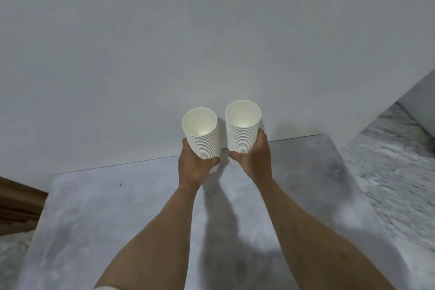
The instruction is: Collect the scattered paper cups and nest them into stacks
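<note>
- Stacks of white paper cups, two of them, upright and side by side near the frame's centre, mouths up, apart with a narrow gap between.
- Left stack (203, 135) at about 11 o'clock from the frame's middle point between the wrists; many nested rims showing as fine rings down its side.
- Right stack (242, 126) at about 1 o'clock, standing a little higher in view than the left one; same ringed side.
- Left hand (191, 167) wrapped around the lower part of the left stack, fingers curled round its base, thumb up along the near side.
- Right hand (255, 160) gripping the lower part of the right stack, thumb at the left of its base, fingers round the far side.
- Cannot tell whether the stack bottoms touch the surface or hang just above it; bases hidden by the hands.
- Grey mottled tabletop (131, 214) below both forearms, stretching from 6 o'clock up to the wall.
- Plain white wall (164, 42) at 12 o'clock, right behind the stacks.
- Brown wooden piece (18, 209) at 9 o'clock, beside the tabletop's left edge.
- Marbled floor (400, 172) at 3 o'clock.
</note>
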Motion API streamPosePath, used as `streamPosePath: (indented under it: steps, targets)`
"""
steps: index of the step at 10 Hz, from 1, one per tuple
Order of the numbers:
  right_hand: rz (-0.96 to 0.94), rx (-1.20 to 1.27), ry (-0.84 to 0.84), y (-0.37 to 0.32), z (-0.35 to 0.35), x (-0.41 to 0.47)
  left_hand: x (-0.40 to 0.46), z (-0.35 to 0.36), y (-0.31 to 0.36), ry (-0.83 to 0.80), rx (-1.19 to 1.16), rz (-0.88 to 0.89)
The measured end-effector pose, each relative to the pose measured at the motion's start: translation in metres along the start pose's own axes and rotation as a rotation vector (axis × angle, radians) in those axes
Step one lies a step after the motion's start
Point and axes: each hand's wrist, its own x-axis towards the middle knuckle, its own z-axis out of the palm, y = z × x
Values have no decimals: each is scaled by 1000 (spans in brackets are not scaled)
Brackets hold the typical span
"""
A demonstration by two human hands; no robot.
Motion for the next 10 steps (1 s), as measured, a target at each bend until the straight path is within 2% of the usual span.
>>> streamPosePath:
  steps: [2, 4, 8, 10]
  targets:
    - [108, -39, -112, 43, 36, 23, 24, 22, -9, -31, -23, -74]
    - [193, 34, -98, 25, 36, 28, 37, 21, -4, -78, -2, -97]
    - [137, 56, -142, 22, 31, 28, 35, 26, -6, -74, -17, -150]
    - [44, 92, -199, 41, 30, 27, 29, 28, -16, -89, -83, -175]
